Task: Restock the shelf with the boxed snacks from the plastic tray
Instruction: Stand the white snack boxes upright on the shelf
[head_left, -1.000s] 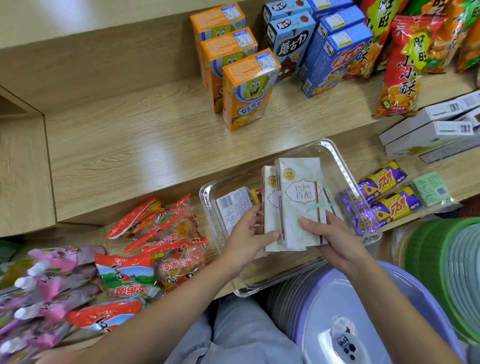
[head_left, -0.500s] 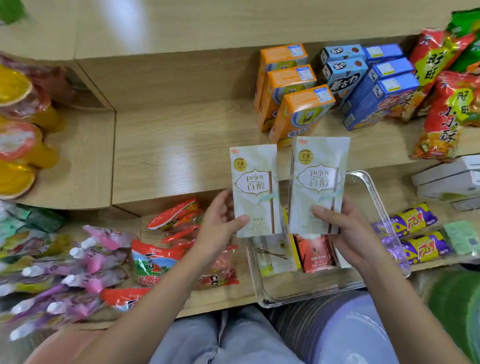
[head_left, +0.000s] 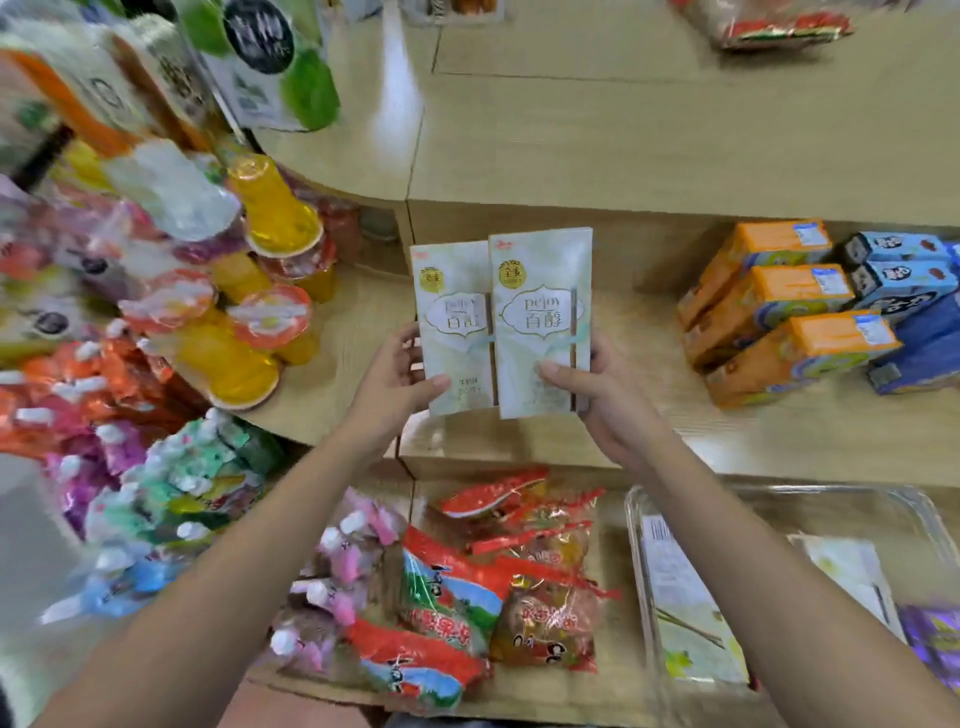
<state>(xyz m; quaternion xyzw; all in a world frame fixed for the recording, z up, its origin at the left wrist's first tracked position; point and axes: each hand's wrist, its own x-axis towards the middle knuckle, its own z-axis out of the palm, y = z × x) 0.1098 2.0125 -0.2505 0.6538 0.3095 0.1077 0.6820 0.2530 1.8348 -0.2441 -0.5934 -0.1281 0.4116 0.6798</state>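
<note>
Two pale boxes lifted clear of tray (head_left: 779, 499), now side by side over bare shelf (head_left: 649, 431). Left hand (head_left: 395, 379) grips left box (head_left: 452, 332), right hand (head_left: 602, 400) grips right box (head_left: 540, 322). Placement next; more boxes remain in tray.

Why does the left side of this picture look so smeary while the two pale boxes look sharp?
Head view: the jelly cups and pouches at left are streaked with motion blur; the two pale boxes, held by the left hand and right hand, stay readable; shelf edges bow from the wide lens.

Pale green boxes (head_left: 501, 322), gold emblems
</note>
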